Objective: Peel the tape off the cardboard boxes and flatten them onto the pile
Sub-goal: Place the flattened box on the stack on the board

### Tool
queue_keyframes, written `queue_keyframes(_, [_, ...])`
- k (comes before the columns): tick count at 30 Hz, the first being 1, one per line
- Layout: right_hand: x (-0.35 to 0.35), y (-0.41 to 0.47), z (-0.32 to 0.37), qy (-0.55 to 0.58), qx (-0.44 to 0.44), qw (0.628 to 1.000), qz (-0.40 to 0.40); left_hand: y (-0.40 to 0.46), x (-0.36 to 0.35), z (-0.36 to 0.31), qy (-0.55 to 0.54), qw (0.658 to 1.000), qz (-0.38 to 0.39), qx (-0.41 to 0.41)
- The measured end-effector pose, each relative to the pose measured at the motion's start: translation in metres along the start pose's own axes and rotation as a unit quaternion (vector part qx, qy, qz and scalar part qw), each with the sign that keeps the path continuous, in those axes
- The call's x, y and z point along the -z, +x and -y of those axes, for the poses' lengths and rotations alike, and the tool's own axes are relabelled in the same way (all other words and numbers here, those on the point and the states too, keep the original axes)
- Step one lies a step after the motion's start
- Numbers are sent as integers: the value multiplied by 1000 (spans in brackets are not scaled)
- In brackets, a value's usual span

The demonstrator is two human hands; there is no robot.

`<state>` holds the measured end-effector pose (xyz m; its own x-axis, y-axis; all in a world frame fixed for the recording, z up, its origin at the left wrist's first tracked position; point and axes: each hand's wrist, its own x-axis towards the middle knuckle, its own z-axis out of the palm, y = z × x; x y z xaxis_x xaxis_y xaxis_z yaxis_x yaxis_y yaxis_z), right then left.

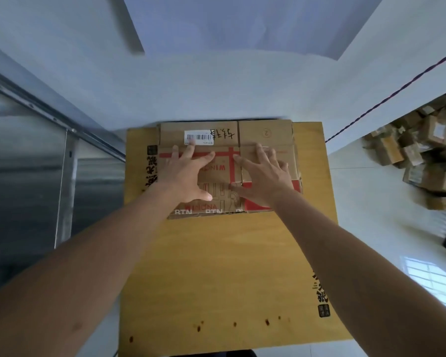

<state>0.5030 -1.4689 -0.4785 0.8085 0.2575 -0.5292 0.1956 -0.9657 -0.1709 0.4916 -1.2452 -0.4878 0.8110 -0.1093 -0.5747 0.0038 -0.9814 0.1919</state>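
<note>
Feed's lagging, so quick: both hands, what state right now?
Left hand: open, pressing flat on the box.
Right hand: open, pressing flat on it too.

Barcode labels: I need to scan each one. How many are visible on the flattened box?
1: the white barcode label on the flattened box's far-left panel, beyond the left hand. Others may be hidden underneath.

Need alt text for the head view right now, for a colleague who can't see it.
Both hands, left hand and right hand, press open-palmed on a flattened cardboard box lying on a large yellow cardboard sheet. More boxes are heaped on the floor at right.
</note>
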Motion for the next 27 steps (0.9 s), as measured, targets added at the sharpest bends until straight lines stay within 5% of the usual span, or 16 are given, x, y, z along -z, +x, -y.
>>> queue_keyframes(7, [-19, 3, 4, -49, -16, 998, -30, 4, -13, 3, 42, 998, -55, -3])
queue_keyframes(16, [-20, 5, 12, -21, -38, 999, -15, 4, -9, -11, -1, 1000, -22, 17])
queue_keyframes(21, [-1, -2, 25, 31, -56, 998, 18, -10, 4, -31, -15, 1000, 11, 25])
queue_keyframes(27, [15, -25, 34, 145, -49, 986, -62, -31, 28, -35, -17, 999, -37, -32])
